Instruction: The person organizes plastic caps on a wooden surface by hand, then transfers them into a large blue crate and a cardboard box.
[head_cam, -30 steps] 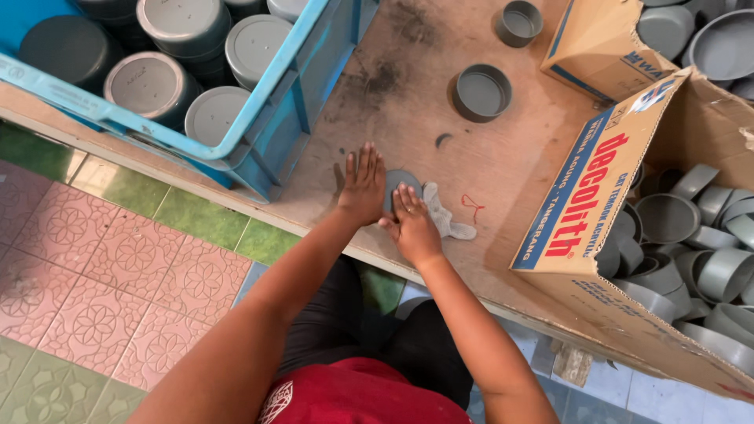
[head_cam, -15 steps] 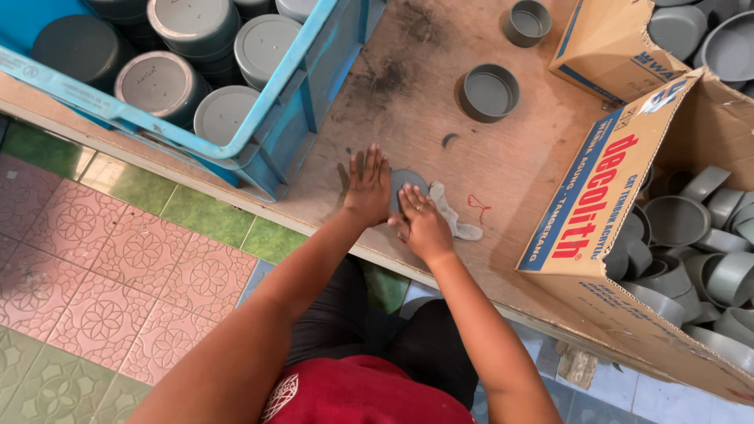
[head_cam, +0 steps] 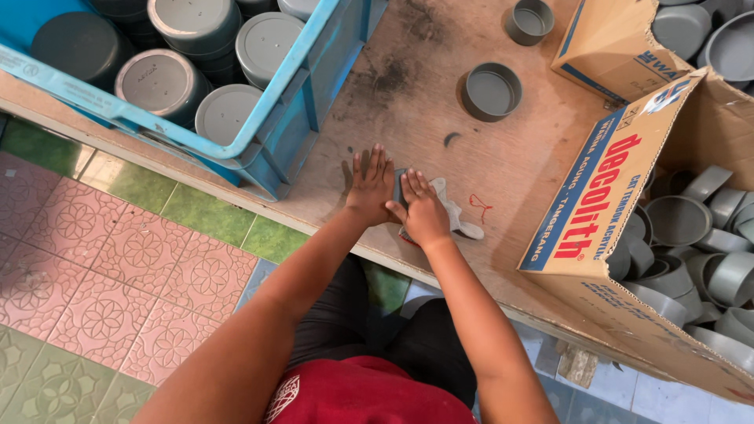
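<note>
On worn wooden tabletop (head_cam: 503, 169), left hand (head_cam: 369, 187) flat, fingers spread; right hand (head_cam: 425, 212) pressing crumpled white cloth (head_cam: 455, 216) over round grey cap (head_cam: 399, 188).

Bare tabletop (head_cam: 408, 86) lies open ahead of the hands (head_cam: 397, 192), up to a grey cap (head_cam: 491, 91). The blue crate (head_cam: 306, 94) walls off the left; the open cardboard box (head_cam: 597, 204) blocks the right.

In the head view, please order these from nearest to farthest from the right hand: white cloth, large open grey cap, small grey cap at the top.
From the right hand:
1. White cloth, beside it, touching.
2. Large open grey round plastic cap, farther up the board.
3. Small grey round cap, top edge.
</note>
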